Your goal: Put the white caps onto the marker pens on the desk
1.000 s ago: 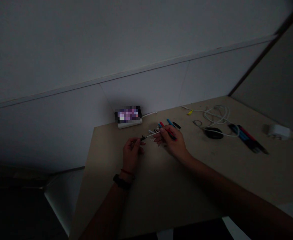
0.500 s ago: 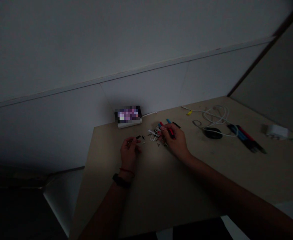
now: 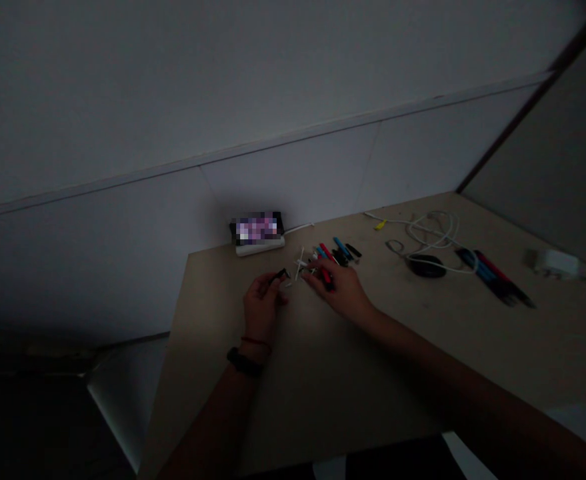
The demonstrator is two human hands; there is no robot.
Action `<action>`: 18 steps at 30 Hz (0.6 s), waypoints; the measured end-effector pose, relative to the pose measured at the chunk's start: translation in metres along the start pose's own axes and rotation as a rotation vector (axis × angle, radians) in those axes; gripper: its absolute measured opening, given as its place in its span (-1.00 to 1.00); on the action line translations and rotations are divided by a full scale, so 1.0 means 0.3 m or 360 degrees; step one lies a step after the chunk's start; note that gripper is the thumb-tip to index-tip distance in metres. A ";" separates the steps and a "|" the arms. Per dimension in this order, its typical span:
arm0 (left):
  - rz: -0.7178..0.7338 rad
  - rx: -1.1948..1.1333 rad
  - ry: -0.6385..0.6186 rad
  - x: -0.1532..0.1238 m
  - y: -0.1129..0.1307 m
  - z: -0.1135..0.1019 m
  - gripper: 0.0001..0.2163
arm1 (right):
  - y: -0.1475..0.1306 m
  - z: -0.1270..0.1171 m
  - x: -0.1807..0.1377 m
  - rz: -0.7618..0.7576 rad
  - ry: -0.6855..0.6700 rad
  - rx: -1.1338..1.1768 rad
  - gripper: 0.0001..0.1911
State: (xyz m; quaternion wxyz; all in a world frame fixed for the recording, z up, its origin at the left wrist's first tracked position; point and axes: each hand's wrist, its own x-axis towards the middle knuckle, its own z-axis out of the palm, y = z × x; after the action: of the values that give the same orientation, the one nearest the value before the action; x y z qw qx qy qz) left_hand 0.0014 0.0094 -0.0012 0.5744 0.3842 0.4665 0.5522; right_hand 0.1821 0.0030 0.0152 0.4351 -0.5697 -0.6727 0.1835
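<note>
Just left of frame centre, the left hand pinches a small dark part between thumb and forefinger, the part poking out up and to the right of the fingertips. The right hand lies palm down on the table just to the right, its fingers curled over a red pen and reaching into a loose scatter of pen parts; whether it truly grips the pen or only rests on it cannot be told (the light is very poor).

The relation that matters: the dark part points toward the scatter, which lies up and to the right of the left hand's pinch, in the small gap between the two hands. A thin white stick stands nearly upright in that gap, its long axis running top to bottom in the frame, closest to the right hand's fingertips but also near the dark part. The right hand is the nearer of the two to the scatter and touches it; the left is just beside it, not touching.

Behind the scatter, a blue pen and a black pen lie slanted, long axes running from upper left to lower right. A phone stands at the table's far edge against the wall. To the right lie a white cable, a mouse and more pens.
</note>
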 end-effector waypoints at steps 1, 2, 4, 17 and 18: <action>0.0014 0.0029 -0.0016 -0.002 -0.001 0.001 -0.68 | -0.004 -0.001 -0.003 -0.0006 -0.0005 -0.0027 -0.72; 0.0030 0.0065 -0.0032 -0.005 -0.002 0.001 -0.68 | -0.009 -0.003 -0.004 -0.0017 -0.0001 -0.0038 -0.72; 0.0101 0.0169 -0.0037 -0.009 -0.003 0.000 -0.69 | -0.017 -0.006 -0.007 -0.0047 0.0004 -0.0017 -0.74; 0.0911 0.1041 0.0259 0.015 0.013 -0.066 -0.78 | -0.019 0.015 -0.018 0.0021 -0.0057 0.0269 -0.30; 0.0957 0.1053 0.0288 0.016 0.015 -0.069 -0.77 | -0.024 0.010 -0.019 0.0039 -0.0045 0.0282 -0.30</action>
State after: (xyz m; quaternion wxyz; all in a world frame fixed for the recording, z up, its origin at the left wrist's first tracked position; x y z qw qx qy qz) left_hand -0.0198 0.0132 -0.0029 0.1919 0.6156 0.5338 0.5470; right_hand 0.1752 -0.0035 0.0166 0.4720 -0.5345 -0.6529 0.2556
